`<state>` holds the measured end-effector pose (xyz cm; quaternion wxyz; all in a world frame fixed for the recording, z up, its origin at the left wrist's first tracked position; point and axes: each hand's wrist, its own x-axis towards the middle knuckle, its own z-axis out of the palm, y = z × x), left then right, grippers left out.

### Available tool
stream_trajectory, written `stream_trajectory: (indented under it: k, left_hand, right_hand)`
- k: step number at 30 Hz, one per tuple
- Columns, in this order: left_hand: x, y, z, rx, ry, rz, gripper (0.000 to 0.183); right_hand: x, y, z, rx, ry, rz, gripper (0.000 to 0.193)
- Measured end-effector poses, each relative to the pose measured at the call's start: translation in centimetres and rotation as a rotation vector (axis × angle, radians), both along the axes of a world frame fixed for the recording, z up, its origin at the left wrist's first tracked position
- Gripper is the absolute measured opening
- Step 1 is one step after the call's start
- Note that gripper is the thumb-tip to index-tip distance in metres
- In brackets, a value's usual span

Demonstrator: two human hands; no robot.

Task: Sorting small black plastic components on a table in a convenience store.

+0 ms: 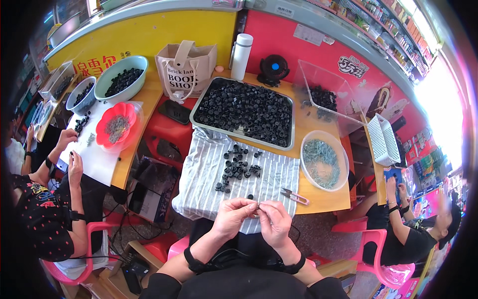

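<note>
My left hand [231,218] and my right hand [275,221] meet over the near edge of a striped cloth [199,174]. Both are pinched closed, fingertips almost touching around a small dark part [257,207], mostly hidden by the fingers. Just beyond them lies a single black plastic piece [250,197]. Farther up the cloth is a loose cluster of black plastic pieces [240,169]. Small snips with pinkish handles [296,196] rest right of my hands, near a few thin bluish strands [274,178].
A metal tray [199,119] heaped with black pieces stands behind the cloth. Right of it are a round tub [304,172] of thin strands and a clear bin [326,74]. A white bottle [242,57], small fan [273,70] and tote bag [164,62] line the back. People work at both sides.
</note>
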<state>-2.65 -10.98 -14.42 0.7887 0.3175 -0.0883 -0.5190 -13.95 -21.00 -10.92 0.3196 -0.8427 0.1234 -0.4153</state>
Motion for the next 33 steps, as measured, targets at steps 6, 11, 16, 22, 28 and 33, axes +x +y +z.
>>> stream_trajectory:
  k: [6,11,16,22,28,33]
  left_hand:
    - [1.9,0.6,1.7,0.313,-0.744,0.206,0.019]
    - [2.1,-1.3,2.8,0.590,-1.879,0.239,0.024]
    - [1.6,-1.4,1.3,0.460,-1.942,0.218,0.028]
    - [0.4,-1.3,1.9,0.364,-2.031,0.102,0.032]
    - [1.0,-1.1,0.7,0.281,-1.835,0.092,0.026]
    - [1.0,-1.0,1.3,0.342,-1.703,0.104,0.018]
  right_hand:
    - [-0.6,-1.0,-0.9,0.339,-0.028,-0.044,0.016]
    - [-0.6,-1.4,-2.3,0.475,-0.041,-0.056,0.015]
    - [-0.7,-1.4,-2.4,0.476,-0.070,-0.074,0.015]
    - [-1.1,-1.6,-2.5,0.490,-0.068,-0.098,0.016]
    - [-1.3,-1.3,-2.2,0.515,-0.087,-0.119,0.014]
    - [-1.3,-1.1,-2.4,0.538,-0.096,-0.135,0.012]
